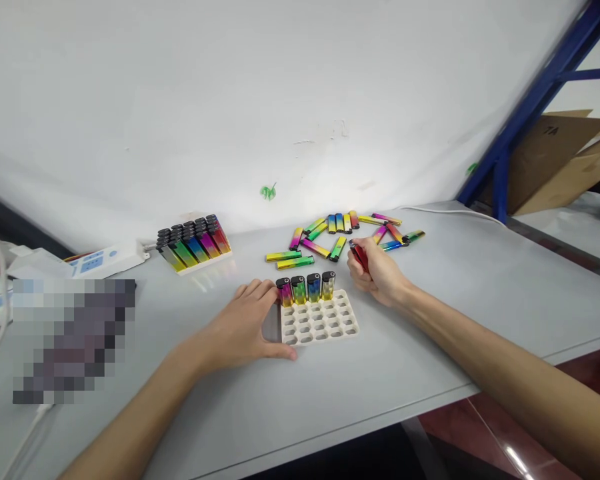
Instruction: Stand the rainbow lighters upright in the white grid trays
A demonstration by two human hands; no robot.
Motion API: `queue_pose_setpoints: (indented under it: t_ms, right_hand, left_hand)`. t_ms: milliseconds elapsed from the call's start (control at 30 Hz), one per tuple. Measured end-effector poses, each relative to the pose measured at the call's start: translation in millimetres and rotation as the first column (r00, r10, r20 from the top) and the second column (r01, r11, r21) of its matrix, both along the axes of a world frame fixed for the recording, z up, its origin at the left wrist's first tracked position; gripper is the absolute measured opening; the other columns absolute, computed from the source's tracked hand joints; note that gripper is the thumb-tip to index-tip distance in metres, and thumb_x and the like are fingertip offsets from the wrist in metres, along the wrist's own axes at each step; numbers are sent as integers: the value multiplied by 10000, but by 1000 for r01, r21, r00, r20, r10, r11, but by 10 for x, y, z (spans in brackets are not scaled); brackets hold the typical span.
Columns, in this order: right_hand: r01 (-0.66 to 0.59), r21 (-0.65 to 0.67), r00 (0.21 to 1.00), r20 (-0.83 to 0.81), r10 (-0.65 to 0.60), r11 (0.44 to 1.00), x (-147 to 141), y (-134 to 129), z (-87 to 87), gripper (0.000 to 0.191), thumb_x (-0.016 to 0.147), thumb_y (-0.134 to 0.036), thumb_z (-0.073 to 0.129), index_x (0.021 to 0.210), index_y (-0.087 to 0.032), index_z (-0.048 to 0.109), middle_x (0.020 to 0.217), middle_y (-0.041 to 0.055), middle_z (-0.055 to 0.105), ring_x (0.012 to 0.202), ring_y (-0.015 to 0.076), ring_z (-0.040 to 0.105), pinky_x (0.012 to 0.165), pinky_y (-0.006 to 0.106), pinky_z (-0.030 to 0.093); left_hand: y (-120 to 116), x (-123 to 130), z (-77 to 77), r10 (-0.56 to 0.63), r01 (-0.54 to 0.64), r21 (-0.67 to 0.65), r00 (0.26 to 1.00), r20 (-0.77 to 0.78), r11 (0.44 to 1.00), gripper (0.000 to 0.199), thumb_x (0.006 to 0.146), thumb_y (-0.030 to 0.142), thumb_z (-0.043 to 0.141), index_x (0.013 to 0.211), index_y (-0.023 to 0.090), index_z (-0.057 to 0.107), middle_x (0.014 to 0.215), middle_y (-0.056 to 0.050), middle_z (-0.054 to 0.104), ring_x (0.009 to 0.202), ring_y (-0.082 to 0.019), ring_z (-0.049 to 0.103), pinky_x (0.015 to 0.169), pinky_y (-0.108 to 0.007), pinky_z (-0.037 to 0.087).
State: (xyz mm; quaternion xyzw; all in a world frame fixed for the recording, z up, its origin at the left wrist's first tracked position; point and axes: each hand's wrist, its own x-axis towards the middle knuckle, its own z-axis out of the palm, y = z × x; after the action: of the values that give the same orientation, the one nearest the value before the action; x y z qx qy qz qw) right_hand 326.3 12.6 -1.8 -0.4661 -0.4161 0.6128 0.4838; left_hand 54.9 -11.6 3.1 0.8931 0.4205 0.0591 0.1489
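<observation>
Red lighter (360,256) is partly hidden in right hand (379,272).

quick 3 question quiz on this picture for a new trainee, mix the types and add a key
1. How many lighters stand in the front tray?
2. True or false: the right hand is empty.
3. Fill the gap: the ___ hand is beside the front tray's left edge.

Key:
1. Four
2. False; it holds a red lighter
3. Left; the left hand is spread there
</observation>
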Motion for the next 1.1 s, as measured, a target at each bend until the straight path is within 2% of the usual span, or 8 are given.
queue_pose_setpoints:
  t_ms: [167,500,600,667,767,867,967,1100]
  right_hand:
    - [6,22,1000,-7,-5,1000,-1,8,-13,581,910,-533,474,442,-210,358,384,-68,190,338,60,125,387,256,84]
    - [45,8,998,46,-45,999,11,-4,-11,537,950,-421,358,457,-210,379,387,-54,234,331,70,143,379,263,122]
    - [71,78,994,79,-77,994,10,3,-23,536,961,-502,398,529,-191,464,444,-47,321,357,69,239,387,248,187]
    - [72,123,993,80,-82,990,20,19,-34,480,962,-527,428,657,-182,561,547,-24,463,421,87,396,433,247,315]
    - [-7,156,999,54,-2,988,54,35,-33,394,951,-529,493,835,-175,621,761,15,615,645,139,609,637,282,484]
    - [-162,234,984,114,138,959,99,27,-11,318,897,-494,629,882,-178,601,848,35,678,816,187,673,804,344,516]
    - [-248,327,962,198,191,912,119,15,-9,280,858,-432,703,923,-192,572,869,46,726,848,208,693,844,402,521]
    - [-238,416,949,292,119,878,80,11,-72,293,801,-392,763,916,-200,575,836,32,726,809,204,691,790,381,525]
  left_hand:
    - [-9,8,10,2,-3,-7,1000,-11,1000,706,640,811,660,981,204,543,1116,-102,562,1059,-320,493,950,-475,425]
    - [-5,15,14,0,0,7,1000,-24,1000,693,648,784,675,998,200,548,1122,-100,574,1075,-324,500,960,-477,419]
    - [2,3,3,-3,2,-2,1000,-14,1000,632,678,737,684,995,205,553,1108,-92,575,1057,-316,503,940,-463,423]
    - [13,-11,-9,-3,3,-5,1000,-6,1000,602,690,713,687,989,209,551,1104,-88,575,1053,-313,504,932,-454,422]
    - [41,-37,-32,10,-10,7,1000,9,1000,606,677,729,688,964,215,545,1095,-85,577,1035,-310,506,920,-452,422]
    - [69,-59,-50,36,-37,38,999,30,999,647,644,781,677,937,220,540,1078,-81,582,1004,-307,514,907,-457,420]
    - [83,-67,-58,43,-45,56,998,38,997,678,624,819,659,919,221,539,1054,-77,588,982,-302,522,899,-458,419]
    - [84,-65,-61,39,-41,59,999,22,997,694,627,832,647,926,217,531,1063,-83,585,995,-307,522,900,-460,416]
